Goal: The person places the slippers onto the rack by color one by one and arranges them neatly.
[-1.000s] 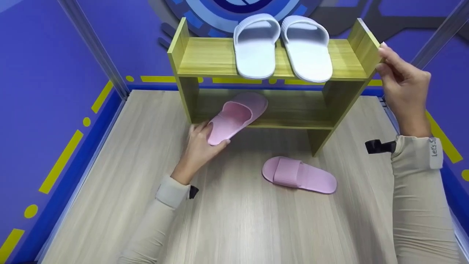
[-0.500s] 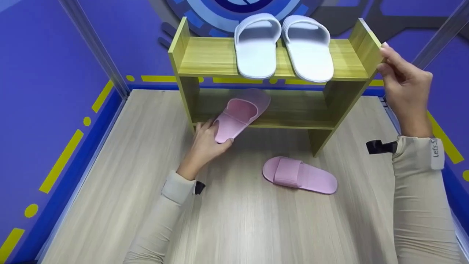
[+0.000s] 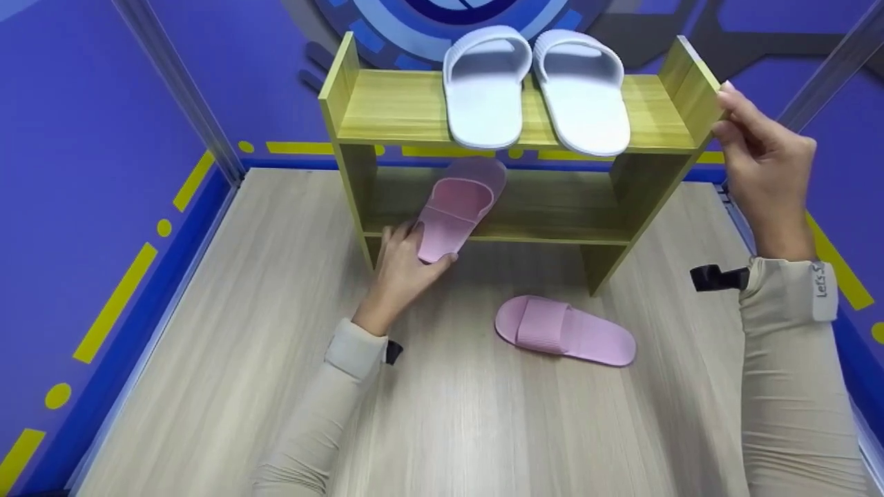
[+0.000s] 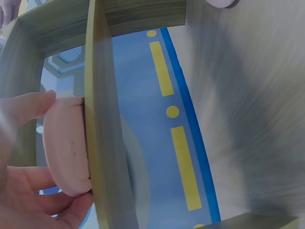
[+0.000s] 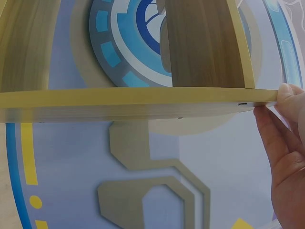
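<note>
My left hand [image 3: 404, 273] grips a pink slipper [image 3: 445, 231] by its heel end, fingers on one side and thumb on the other. The slipper's toe points into the lower shelf of a wooden shoe rack [image 3: 552, 200], and it lies at a slant. In the left wrist view, the heel [image 4: 70, 148] sits close against the lower shelf's front edge. My right hand [image 3: 770, 162] pinches the upper edge of the rack's right side panel [image 5: 143, 98]. A second pink slipper [image 3: 539, 324] lies on the floor in front of the rack.
Two white slippers [image 3: 485, 110] stand side by side on the rack's top shelf, heels toward me. Pale wood-look floor [image 3: 469, 428] spreads before the rack. Blue walls [image 3: 90, 166] with yellow markings rise behind and on both sides.
My left hand has moved right and forward, pushing the pink slipper farther into the lower shelf and turning it straighter. My right hand keeps its place on the side panel.
</note>
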### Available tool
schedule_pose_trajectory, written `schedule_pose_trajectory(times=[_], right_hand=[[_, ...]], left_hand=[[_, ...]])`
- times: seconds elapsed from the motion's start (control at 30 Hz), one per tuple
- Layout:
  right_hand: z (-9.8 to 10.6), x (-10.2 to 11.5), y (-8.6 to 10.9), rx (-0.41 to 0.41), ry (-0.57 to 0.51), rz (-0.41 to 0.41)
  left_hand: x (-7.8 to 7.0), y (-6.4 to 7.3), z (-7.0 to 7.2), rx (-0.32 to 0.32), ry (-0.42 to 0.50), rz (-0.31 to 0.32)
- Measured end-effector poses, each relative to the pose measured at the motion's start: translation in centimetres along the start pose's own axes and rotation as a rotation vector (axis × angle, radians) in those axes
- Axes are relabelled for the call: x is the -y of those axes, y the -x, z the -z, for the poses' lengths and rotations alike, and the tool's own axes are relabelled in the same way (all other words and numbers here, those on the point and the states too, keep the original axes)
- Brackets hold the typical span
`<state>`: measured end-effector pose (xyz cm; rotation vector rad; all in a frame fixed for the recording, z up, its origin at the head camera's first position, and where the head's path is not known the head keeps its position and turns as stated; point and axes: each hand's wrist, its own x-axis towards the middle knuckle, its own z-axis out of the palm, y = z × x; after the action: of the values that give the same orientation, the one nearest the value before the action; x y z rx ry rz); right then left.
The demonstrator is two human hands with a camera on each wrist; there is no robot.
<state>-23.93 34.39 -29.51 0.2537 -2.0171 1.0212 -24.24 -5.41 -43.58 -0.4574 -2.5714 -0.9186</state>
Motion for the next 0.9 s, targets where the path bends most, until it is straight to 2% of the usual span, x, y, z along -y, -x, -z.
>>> schedule_pose_trajectory(times=[0.1, 0.37, 0.53, 0.73, 0.9], right_hand=[[0.0, 0.0, 0.1, 0.002, 0.007, 0.0], [-0.1, -0.1, 0.0, -0.018, -0.032, 0.009], [-0.1, -0.1, 0.0, -0.005, -0.009, -0.001], [-0.1, -0.1, 0.0, 0.0, 0.0, -0.006], [-0.1, -0.1, 0.0, -0.001, -0.003, -0.007]], left_hand=[[-0.2, -0.1, -0.3, 0.011, 0.009, 0.011], [-0.8, -0.1, 0.0, 0.096, 0.052, 0.045], [-1.1, -0.1, 0.2, 0.147, 0.074, 0.078], [-1.1, 0.0, -0.4, 0.129, 0.093, 0.104], [-1.2, 0.1, -1.1, 0.09, 0.044, 0.102]])
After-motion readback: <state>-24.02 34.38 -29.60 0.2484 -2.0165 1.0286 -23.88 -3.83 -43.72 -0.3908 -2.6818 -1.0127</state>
